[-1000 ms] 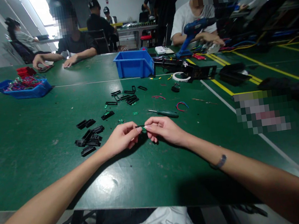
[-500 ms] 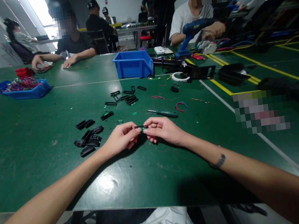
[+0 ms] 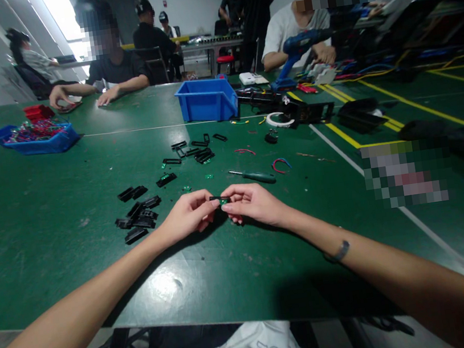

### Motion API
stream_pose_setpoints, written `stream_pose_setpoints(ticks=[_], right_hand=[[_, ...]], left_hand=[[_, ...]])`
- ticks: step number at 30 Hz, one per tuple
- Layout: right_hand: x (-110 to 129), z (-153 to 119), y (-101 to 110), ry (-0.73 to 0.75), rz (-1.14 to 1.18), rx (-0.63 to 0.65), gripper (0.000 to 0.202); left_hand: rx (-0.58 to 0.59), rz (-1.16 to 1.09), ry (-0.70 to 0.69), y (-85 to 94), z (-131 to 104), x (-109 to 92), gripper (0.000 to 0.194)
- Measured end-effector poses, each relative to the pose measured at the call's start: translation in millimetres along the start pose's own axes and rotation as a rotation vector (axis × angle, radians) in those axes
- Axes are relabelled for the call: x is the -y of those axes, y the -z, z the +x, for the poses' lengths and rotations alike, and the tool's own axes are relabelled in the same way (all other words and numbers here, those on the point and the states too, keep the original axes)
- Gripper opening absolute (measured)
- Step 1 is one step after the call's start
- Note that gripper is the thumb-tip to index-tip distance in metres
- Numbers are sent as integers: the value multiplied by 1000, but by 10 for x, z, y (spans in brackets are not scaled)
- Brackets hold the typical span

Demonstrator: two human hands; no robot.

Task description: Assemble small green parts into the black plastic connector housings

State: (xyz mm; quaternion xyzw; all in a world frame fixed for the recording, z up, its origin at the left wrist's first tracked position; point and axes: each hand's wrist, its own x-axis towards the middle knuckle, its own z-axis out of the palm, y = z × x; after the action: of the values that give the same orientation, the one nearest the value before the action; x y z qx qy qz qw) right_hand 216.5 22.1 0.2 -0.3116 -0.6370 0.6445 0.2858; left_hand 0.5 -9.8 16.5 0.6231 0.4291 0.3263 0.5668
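Note:
Between my two hands is a small black frame (image 3: 219,197) with a small green board (image 3: 224,201) against it. My left hand (image 3: 194,211) pinches the frame's left end between thumb and fingers. At the other end, my right hand (image 3: 247,202) has its fingertips closed on the frame and the green piece. Black housings (image 3: 136,215) lie in a loose pile left of my left hand, and more thin black frames (image 3: 192,152) are scattered beyond my hands. A green-handled screwdriver (image 3: 258,177) rests just past my right hand.
A blue bin (image 3: 206,100) stands farther back, and a blue tray (image 3: 43,140) of wires sits at the left. Beyond the bin's right side are a blue drill (image 3: 288,62) and black parts (image 3: 309,111). Two people sit across the green table (image 3: 70,220).
My right thumb and fingers have shifted slightly on the piece, showing more of the green board. Across the table, the hands of the person in white have moved slightly.

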Motion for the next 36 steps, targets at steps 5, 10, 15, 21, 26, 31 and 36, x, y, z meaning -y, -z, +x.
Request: stream_pose_setpoints(ticks=[5, 10, 15, 21, 26, 31, 36], right_hand=[[4, -4, 2, 10, -23, 6, 35], [10, -14, 8, 18, -42, 27, 33], [15, -23, 6, 28, -53, 27, 33], [15, -22, 1, 24, -52, 29, 33], [27, -31, -6, 14, -52, 26, 35], [51, -39, -16, 1, -66, 24, 38], [67, -42, -21, 2, -89, 27, 38]], left_hand=[[7, -7, -1, -3, -7, 1, 36], [37, -46, -10, 8, -6, 43, 36], [65, -66, -27, 27, 2, 82, 35], [103, -50, -16, 50, 7, 74, 34], [136, -38, -3, 67, 7, 66, 32], [170, -30, 7, 77, 6, 44, 30], [179, -27, 11, 80, 5, 21, 29]])
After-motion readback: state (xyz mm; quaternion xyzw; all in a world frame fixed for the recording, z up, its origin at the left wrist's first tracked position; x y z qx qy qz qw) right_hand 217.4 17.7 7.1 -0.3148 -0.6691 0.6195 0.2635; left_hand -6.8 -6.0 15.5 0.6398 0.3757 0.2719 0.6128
